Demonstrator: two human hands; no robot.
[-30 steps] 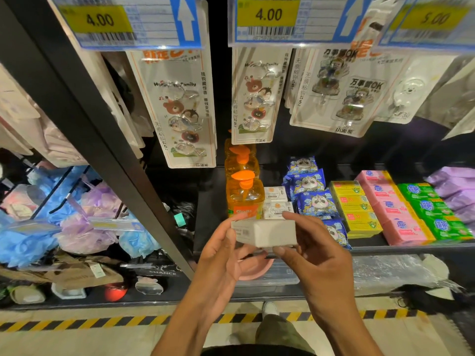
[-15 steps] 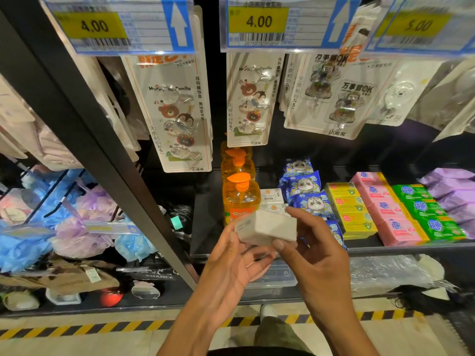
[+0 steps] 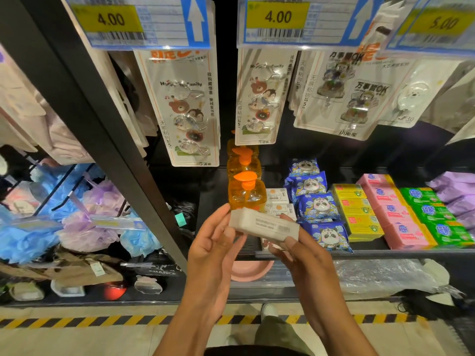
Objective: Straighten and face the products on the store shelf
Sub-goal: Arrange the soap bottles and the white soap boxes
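White box (image 3: 264, 224) print blurred, unreadable. Box covers lower part of near orange bottle (image 3: 246, 194). Far bottle half hidden behind near one. Small white boxes (image 3: 279, 201) partly behind right hand (image 3: 305, 255). Price tags (image 3: 277, 19) cut by top edge. Purple packs (image 3: 460, 191) cut by right edge.

- White box (image 3: 264, 224): matt card, smooth faces with a printed label.
- Orange pump bottles (image 3: 246, 194): clear glossy plastic, opaque orange pump tops.
- Panda packs (image 3: 318, 206): shiny plastic film, crinkled.
- Pink soap boxes (image 3: 395, 214) and green soap boxes (image 3: 434, 214): glossy printed wrap.
- Hook cards (image 3: 185, 109): paper backing under clear glossy blister.
- Bath puffs (image 3: 84, 227): ruffled mesh.
- Shelf (image 3: 411, 253): dark, matt.
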